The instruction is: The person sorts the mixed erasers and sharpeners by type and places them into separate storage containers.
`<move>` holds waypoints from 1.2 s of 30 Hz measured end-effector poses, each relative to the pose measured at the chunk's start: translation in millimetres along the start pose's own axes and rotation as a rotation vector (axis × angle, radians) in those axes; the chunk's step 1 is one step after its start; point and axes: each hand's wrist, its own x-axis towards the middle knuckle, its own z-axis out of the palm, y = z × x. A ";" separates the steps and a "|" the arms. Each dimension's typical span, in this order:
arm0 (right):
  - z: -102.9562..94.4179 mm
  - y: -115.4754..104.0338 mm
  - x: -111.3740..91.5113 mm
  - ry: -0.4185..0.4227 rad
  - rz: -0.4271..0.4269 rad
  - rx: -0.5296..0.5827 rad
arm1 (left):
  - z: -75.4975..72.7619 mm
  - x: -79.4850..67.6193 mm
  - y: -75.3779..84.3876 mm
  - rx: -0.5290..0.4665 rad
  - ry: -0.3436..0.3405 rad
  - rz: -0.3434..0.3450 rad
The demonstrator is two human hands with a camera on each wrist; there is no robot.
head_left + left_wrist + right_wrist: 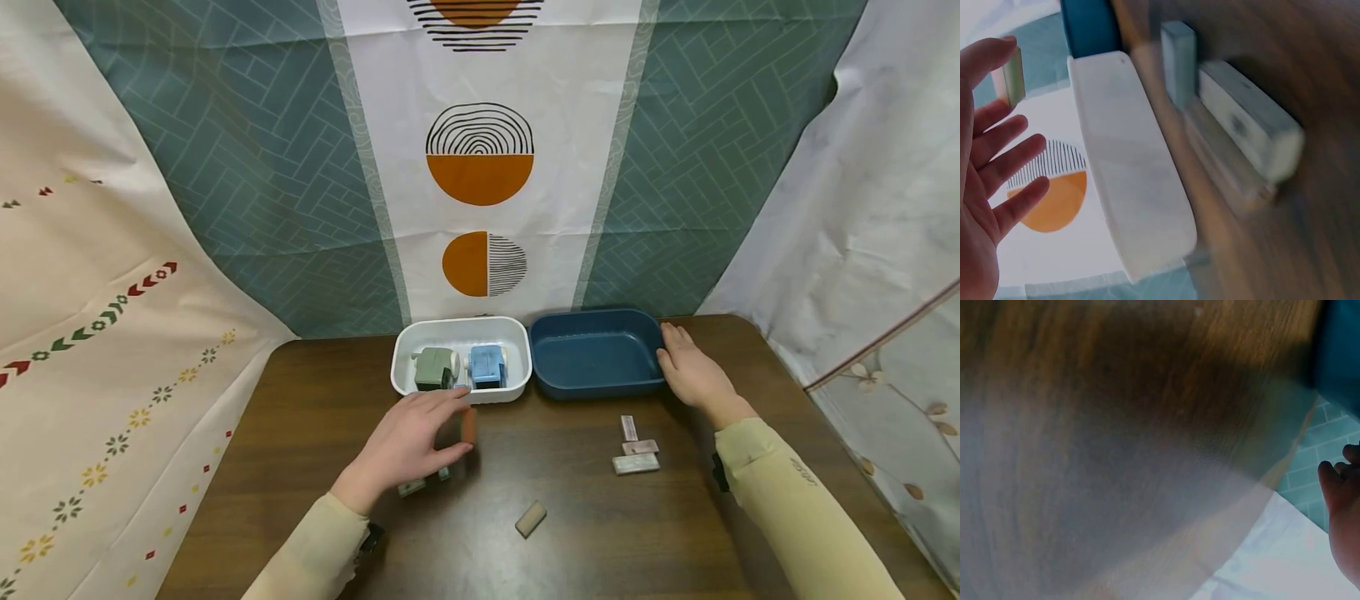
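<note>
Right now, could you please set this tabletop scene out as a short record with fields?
Left hand: pinches a block, close to the white tray
Right hand: at the right end of the blue tray
In white tray: green toy, blue toy
Loose: three blocks in front of the blue tray, a lone block nearer the front, other blocks by the left hand

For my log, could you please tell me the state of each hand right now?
Left hand: pinching a small block.
Right hand: open, at the blue tray.
</note>
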 end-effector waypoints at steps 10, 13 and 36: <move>1.2 -0.2 0.5 0.001 0.004 0.008 | 9.4 24.9 13.3 -0.064 0.037 -0.005; 0.7 0.1 -1.1 0.001 0.000 0.012 | 12.0 30.3 16.6 -0.083 0.045 -0.017; 3.0 0.9 0.8 0.014 0.010 0.003 | 23.3 64.0 24.1 -0.098 0.048 -0.084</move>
